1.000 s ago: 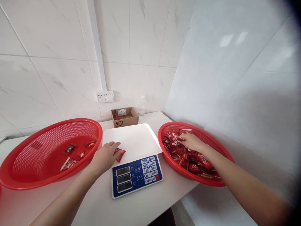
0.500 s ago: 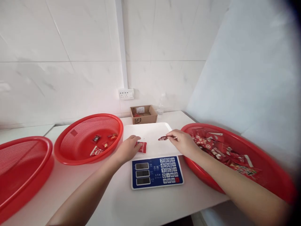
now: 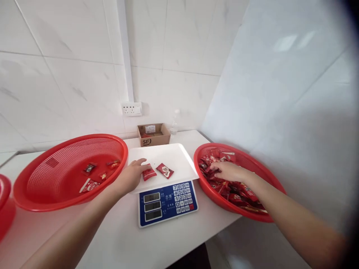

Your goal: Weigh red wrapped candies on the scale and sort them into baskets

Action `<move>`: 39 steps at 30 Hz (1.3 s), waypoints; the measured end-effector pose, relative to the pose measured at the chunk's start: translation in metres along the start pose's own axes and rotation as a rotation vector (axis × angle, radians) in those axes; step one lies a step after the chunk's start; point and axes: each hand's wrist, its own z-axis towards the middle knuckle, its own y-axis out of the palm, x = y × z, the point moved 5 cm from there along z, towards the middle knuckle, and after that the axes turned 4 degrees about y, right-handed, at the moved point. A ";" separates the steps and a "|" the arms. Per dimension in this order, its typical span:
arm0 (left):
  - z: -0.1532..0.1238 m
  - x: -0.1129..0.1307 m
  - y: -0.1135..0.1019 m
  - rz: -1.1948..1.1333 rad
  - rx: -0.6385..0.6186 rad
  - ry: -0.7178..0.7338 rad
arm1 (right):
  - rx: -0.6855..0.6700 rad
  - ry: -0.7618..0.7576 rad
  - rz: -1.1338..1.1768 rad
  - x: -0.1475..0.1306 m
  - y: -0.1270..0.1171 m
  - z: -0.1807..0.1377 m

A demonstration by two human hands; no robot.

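A white scale (image 3: 171, 201) with a blue keypad stands between two red mesh baskets. On its white tray (image 3: 174, 155) lie two red candy packets (image 3: 165, 170). My left hand (image 3: 130, 178) rests at the tray's left edge, fingertips touching the nearer packet (image 3: 149, 173). My right hand (image 3: 228, 171) reaches into the right basket (image 3: 269, 179), palm down on a heap of red packets (image 3: 232, 188), fingers curled among them. The left basket (image 3: 36, 194) holds several packets (image 3: 89, 184).
A small cardboard box (image 3: 153, 135) and a clear bottle (image 3: 175, 124) stand at the back by the tiled wall, under a wall socket (image 3: 131, 109). The rim of another red basket (image 3: 4, 201) shows at far left. The counter edge runs close in front.
My right hand set a second packet on the tray and went back into the right basket. My left hand stayed by the first packet. The view swung.
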 end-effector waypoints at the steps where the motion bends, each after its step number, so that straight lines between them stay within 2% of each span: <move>1: 0.003 0.000 0.001 -0.013 0.004 0.006 | -0.050 0.001 -0.021 0.008 0.010 -0.002; 3: 0.007 0.004 0.003 -0.041 0.011 0.017 | -0.060 -0.005 -0.058 0.016 0.027 -0.004; 6: 0.007 0.011 0.004 -0.061 0.011 0.019 | 0.075 0.024 -0.117 0.020 0.038 -0.001; 8: 0.004 0.014 0.003 -0.074 0.011 0.018 | 0.118 0.040 -0.123 0.021 0.038 0.001; 11: -0.003 0.016 0.000 -0.107 0.021 0.021 | 0.111 0.065 -0.098 0.025 0.027 0.004; 15: -0.011 0.019 -0.008 -0.186 0.041 0.077 | 0.214 0.176 0.081 0.027 -0.004 0.003; 17: -0.013 0.024 -0.010 -0.213 0.039 0.140 | 0.248 0.199 0.268 0.015 -0.016 0.002; 20: -0.014 0.031 -0.006 -0.197 0.009 0.204 | 0.268 0.050 0.463 -0.029 -0.025 0.005; 23: -0.013 0.033 -0.002 -0.183 0.006 0.212 | 0.244 -0.131 0.513 -0.086 -0.023 0.017; 26: -0.017 0.031 -0.003 -0.175 0.025 0.211 | 0.191 -0.168 0.532 -0.130 -0.012 0.038; 28: -0.021 0.028 -0.006 -0.162 0.022 0.199 | 0.177 -0.178 0.533 -0.148 -0.004 0.052; 31: -0.029 0.024 -0.012 -0.151 0.021 0.184 | 0.192 -0.220 0.483 -0.162 0.003 0.061; 35: -0.032 0.023 -0.015 -0.139 0.020 0.191 | 0.175 -0.302 0.399 -0.166 0.003 0.053; 39: -0.027 0.023 -0.013 -0.128 0.015 0.192 | 0.266 -0.256 0.287 -0.139 -0.013 0.039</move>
